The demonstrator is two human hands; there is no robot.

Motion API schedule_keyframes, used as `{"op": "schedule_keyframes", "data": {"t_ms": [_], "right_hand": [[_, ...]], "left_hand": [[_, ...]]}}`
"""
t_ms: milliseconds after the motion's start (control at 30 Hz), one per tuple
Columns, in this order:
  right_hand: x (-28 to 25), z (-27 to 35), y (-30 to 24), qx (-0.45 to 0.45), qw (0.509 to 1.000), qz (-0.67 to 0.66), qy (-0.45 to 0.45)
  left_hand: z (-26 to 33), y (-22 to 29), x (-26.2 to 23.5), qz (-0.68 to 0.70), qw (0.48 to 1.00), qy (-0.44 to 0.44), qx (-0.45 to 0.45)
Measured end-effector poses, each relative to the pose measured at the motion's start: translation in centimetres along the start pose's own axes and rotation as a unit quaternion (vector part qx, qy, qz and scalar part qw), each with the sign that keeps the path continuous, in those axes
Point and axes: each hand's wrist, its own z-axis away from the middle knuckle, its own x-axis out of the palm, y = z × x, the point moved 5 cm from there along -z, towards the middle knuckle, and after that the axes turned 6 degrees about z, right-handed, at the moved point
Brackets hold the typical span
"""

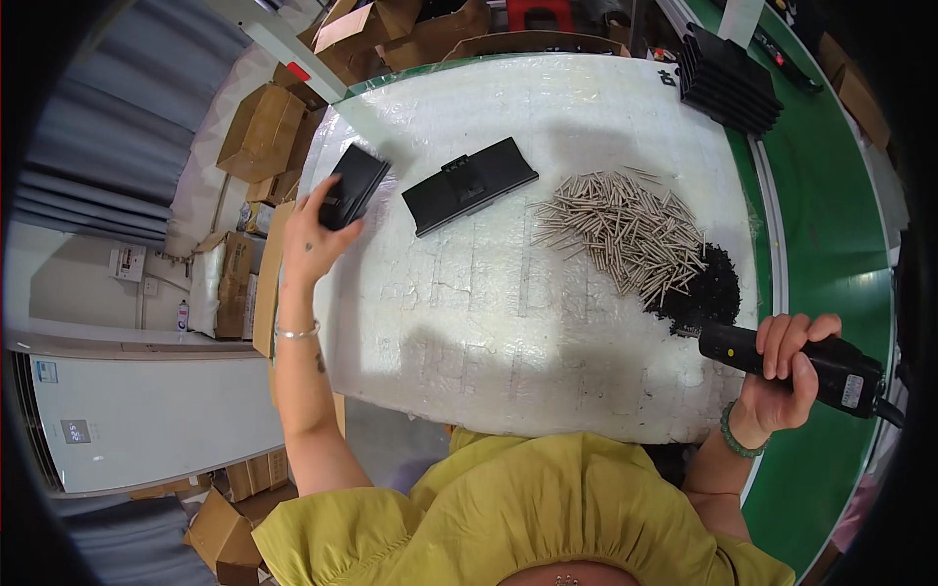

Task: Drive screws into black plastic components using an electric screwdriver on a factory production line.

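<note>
At the left of the padded table, my left hand (320, 232) is closed on the edge of a black rectangular plastic piece (358, 184), thumb on the near side and fingers on the left. My right hand (782, 376) wraps round a black corded electric screwdriver (738, 347), whose front end points at a heap of small black screws (718, 288). Touching those screws is a large pile of slim metal pins (625, 230). Between the hands, toward the back, a long black plastic panel (471, 184) with a raised middle block lies on the table.
Bubble-wrap-like sheeting covers the table (469, 322). A stack of black panels (728, 80) stands at the far right corner, beside a green surface (831, 254). Cardboard boxes (262, 132) line the left side, and a pale post (293, 54) rises at the back left.
</note>
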Motion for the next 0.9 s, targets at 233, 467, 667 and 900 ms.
{"op": "schedule_keyframes", "data": {"t_ms": [233,467,667,900], "right_hand": [[0.5,-0.3,0.5,-0.001,1.0,0.014,0.011],[3.3,0.1,-0.8,-0.017,1.0,0.011,-0.013],[-0.1,1.4,-2.6,-0.034,0.997,0.062,-0.013],[-1.4,1.7,-0.7,-0.017,0.995,0.076,0.065]], "left_hand": [[3.9,-0.4,0.9,-0.193,0.977,-0.083,-0.036],[-2.0,7.2,9.0,0.021,0.971,-0.15,0.184],[-0.5,7.6,7.4,0.145,0.985,-0.082,0.046],[11.5,19.2,9.5,0.099,0.912,-0.309,0.252]]}}
